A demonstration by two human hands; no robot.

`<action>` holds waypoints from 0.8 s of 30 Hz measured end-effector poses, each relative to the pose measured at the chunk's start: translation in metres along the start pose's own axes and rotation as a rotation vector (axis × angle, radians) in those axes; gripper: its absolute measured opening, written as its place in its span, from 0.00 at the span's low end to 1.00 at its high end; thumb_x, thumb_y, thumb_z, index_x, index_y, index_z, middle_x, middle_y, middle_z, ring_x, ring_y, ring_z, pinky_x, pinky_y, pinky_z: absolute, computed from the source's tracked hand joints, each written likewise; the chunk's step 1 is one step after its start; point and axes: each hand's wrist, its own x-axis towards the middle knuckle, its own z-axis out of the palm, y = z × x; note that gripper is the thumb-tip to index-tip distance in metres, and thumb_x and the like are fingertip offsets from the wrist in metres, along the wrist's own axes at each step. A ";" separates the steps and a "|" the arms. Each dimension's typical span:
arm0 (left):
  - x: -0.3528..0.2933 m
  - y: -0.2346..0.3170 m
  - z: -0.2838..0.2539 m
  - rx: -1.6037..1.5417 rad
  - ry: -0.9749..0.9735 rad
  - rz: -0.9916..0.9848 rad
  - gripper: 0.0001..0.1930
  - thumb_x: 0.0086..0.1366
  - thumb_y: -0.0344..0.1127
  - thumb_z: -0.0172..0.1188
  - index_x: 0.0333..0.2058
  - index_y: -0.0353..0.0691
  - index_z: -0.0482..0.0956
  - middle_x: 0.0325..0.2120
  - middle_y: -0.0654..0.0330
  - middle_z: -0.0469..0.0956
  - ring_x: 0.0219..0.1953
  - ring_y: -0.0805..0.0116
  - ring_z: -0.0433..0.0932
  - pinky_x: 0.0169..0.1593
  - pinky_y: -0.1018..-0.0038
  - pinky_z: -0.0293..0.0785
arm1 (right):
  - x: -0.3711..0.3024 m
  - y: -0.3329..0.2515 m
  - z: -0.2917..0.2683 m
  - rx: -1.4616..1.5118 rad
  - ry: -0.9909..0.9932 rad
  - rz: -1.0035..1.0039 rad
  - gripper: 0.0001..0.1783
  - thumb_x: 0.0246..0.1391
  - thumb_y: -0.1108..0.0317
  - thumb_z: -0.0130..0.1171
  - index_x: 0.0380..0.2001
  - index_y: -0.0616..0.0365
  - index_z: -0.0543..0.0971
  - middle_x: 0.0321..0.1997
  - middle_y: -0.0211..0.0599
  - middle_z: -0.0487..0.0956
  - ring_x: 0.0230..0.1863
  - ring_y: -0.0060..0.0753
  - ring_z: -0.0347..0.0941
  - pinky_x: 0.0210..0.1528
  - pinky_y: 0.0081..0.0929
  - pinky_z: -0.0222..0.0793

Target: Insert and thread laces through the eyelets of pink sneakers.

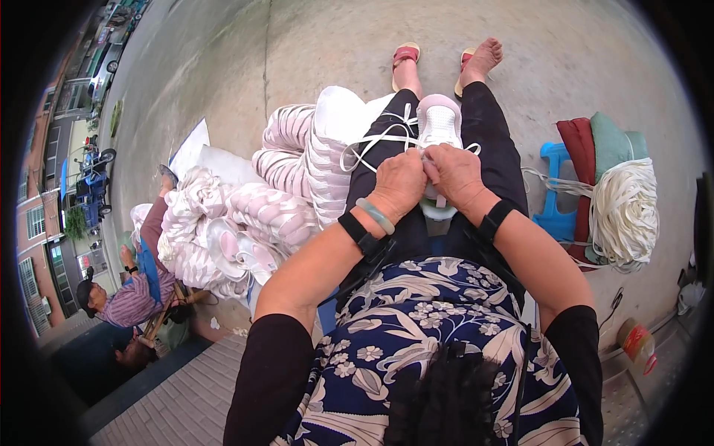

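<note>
A white and pale pink sneaker (440, 123) lies lengthwise between my thighs, its toe pointing away from me. White shoelaces (379, 139) loop loosely out to its left over my dark trouser leg. My left hand (401, 181) is closed on the left side of the sneaker's lacing opening, fingers bent in a pinch. Right against it, my right hand (455, 176) is also closed, thumb and fingers pressed together at the same opening. The fingertips cover the eyelets there, so whether lace ends lie between them is hidden. Behind the hands the sneaker's heel end shows in part.
Bundled pink-and-white shoe parts (286, 152) are heaped at my left. Another shoe (249, 253) lies on the nearer heap. On my right, a blue stool (552, 189) stands beside red and green cloth and a thick hank of white laces (626, 212). Another person (137, 297) sits far left.
</note>
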 end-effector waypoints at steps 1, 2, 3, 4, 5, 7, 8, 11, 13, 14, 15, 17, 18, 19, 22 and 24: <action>0.000 0.000 0.000 0.012 -0.007 0.000 0.08 0.52 0.34 0.52 0.25 0.35 0.70 0.19 0.44 0.74 0.26 0.45 0.75 0.32 0.56 0.71 | 0.000 0.000 0.000 -0.003 -0.003 -0.001 0.06 0.45 0.64 0.53 0.25 0.53 0.73 0.26 0.36 0.75 0.29 0.40 0.74 0.30 0.34 0.69; -0.001 0.000 0.000 0.010 -0.002 0.002 0.08 0.52 0.34 0.52 0.25 0.35 0.70 0.19 0.44 0.74 0.26 0.45 0.75 0.32 0.56 0.71 | -0.001 0.000 0.000 0.006 -0.002 0.002 0.06 0.44 0.64 0.53 0.25 0.53 0.74 0.26 0.36 0.75 0.29 0.39 0.75 0.30 0.34 0.68; -0.001 0.000 0.000 0.012 0.001 -0.010 0.08 0.52 0.34 0.52 0.25 0.34 0.69 0.20 0.45 0.74 0.26 0.46 0.75 0.32 0.56 0.71 | -0.001 0.001 0.000 0.013 0.011 0.006 0.06 0.44 0.64 0.54 0.26 0.52 0.74 0.26 0.35 0.75 0.29 0.38 0.75 0.30 0.34 0.68; -0.001 0.000 0.000 0.013 0.006 -0.019 0.08 0.52 0.34 0.52 0.25 0.34 0.69 0.20 0.45 0.75 0.26 0.46 0.75 0.31 0.56 0.71 | -0.001 0.001 0.000 0.011 -0.001 0.005 0.06 0.44 0.64 0.54 0.26 0.52 0.74 0.26 0.35 0.75 0.29 0.38 0.75 0.30 0.34 0.68; -0.001 0.000 0.000 0.011 0.001 -0.018 0.08 0.52 0.34 0.52 0.25 0.34 0.69 0.20 0.45 0.75 0.26 0.46 0.75 0.31 0.56 0.71 | -0.002 0.001 0.000 -0.004 0.004 -0.004 0.06 0.44 0.64 0.54 0.26 0.52 0.74 0.26 0.34 0.76 0.30 0.37 0.75 0.30 0.33 0.67; -0.001 0.000 -0.002 -0.018 0.038 -0.014 0.08 0.51 0.34 0.52 0.25 0.34 0.69 0.20 0.45 0.75 0.26 0.46 0.75 0.31 0.57 0.70 | -0.002 0.001 0.000 -0.020 0.008 -0.014 0.06 0.43 0.64 0.54 0.26 0.51 0.74 0.27 0.34 0.76 0.30 0.37 0.75 0.30 0.33 0.65; -0.001 0.000 -0.002 -0.018 0.038 -0.015 0.08 0.51 0.34 0.52 0.25 0.34 0.69 0.20 0.45 0.75 0.26 0.46 0.75 0.31 0.57 0.70 | -0.002 0.001 0.001 -0.003 0.025 -0.013 0.06 0.43 0.64 0.55 0.27 0.51 0.74 0.27 0.33 0.76 0.30 0.36 0.75 0.30 0.33 0.64; -0.003 0.000 -0.005 -0.030 0.072 0.005 0.08 0.51 0.34 0.53 0.25 0.34 0.69 0.21 0.45 0.75 0.26 0.46 0.75 0.32 0.56 0.70 | -0.001 0.001 0.003 0.036 0.042 -0.010 0.06 0.42 0.65 0.55 0.27 0.50 0.75 0.27 0.32 0.76 0.30 0.36 0.74 0.31 0.33 0.63; -0.002 0.000 -0.005 -0.041 0.064 0.005 0.07 0.50 0.33 0.52 0.24 0.34 0.69 0.21 0.45 0.75 0.26 0.46 0.75 0.32 0.56 0.70 | -0.001 0.001 0.005 0.049 0.040 0.001 0.06 0.42 0.65 0.56 0.27 0.50 0.75 0.27 0.32 0.76 0.31 0.36 0.74 0.31 0.34 0.63; -0.001 0.000 -0.004 -0.043 0.056 0.002 0.07 0.50 0.33 0.52 0.24 0.34 0.69 0.21 0.45 0.75 0.26 0.46 0.75 0.32 0.56 0.70 | -0.001 0.001 0.007 0.089 0.084 0.001 0.07 0.40 0.66 0.57 0.28 0.51 0.76 0.26 0.33 0.76 0.29 0.38 0.74 0.30 0.33 0.64; -0.001 0.000 -0.004 -0.056 0.052 -0.006 0.07 0.50 0.33 0.52 0.25 0.35 0.69 0.21 0.45 0.75 0.26 0.45 0.74 0.32 0.56 0.70 | -0.001 0.001 0.008 0.126 0.122 0.004 0.08 0.39 0.68 0.58 0.28 0.51 0.77 0.25 0.35 0.75 0.28 0.41 0.73 0.28 0.32 0.66; 0.000 -0.001 -0.002 -0.069 0.050 -0.019 0.07 0.50 0.33 0.51 0.25 0.35 0.70 0.21 0.45 0.75 0.26 0.45 0.74 0.32 0.56 0.70 | -0.001 0.002 0.009 0.136 0.138 0.001 0.08 0.39 0.68 0.58 0.28 0.51 0.77 0.25 0.35 0.75 0.28 0.40 0.73 0.28 0.32 0.66; 0.001 -0.002 -0.002 -0.076 0.048 -0.027 0.07 0.50 0.33 0.51 0.26 0.35 0.70 0.21 0.45 0.74 0.26 0.45 0.74 0.32 0.56 0.70 | -0.002 0.002 0.009 0.144 0.149 0.002 0.08 0.39 0.68 0.58 0.28 0.51 0.77 0.25 0.35 0.76 0.28 0.40 0.73 0.28 0.32 0.66; 0.001 -0.002 -0.002 -0.079 0.046 -0.036 0.07 0.50 0.32 0.50 0.26 0.36 0.70 0.21 0.45 0.74 0.26 0.44 0.74 0.33 0.55 0.69 | -0.002 0.002 0.009 0.146 0.147 0.001 0.08 0.39 0.68 0.58 0.28 0.51 0.77 0.25 0.35 0.76 0.28 0.40 0.73 0.28 0.32 0.66; 0.002 -0.001 -0.003 -0.075 0.060 -0.052 0.08 0.50 0.32 0.50 0.28 0.36 0.71 0.20 0.45 0.74 0.27 0.44 0.74 0.34 0.55 0.69 | -0.001 0.003 0.008 0.146 0.125 0.001 0.08 0.39 0.69 0.58 0.28 0.50 0.77 0.25 0.33 0.76 0.28 0.39 0.73 0.28 0.32 0.64; 0.002 0.001 -0.005 -0.064 0.059 -0.061 0.08 0.50 0.32 0.50 0.30 0.36 0.71 0.20 0.45 0.74 0.27 0.45 0.74 0.34 0.56 0.69 | 0.000 0.004 0.007 0.064 0.103 0.005 0.07 0.40 0.68 0.58 0.28 0.49 0.77 0.25 0.31 0.76 0.28 0.38 0.73 0.29 0.33 0.61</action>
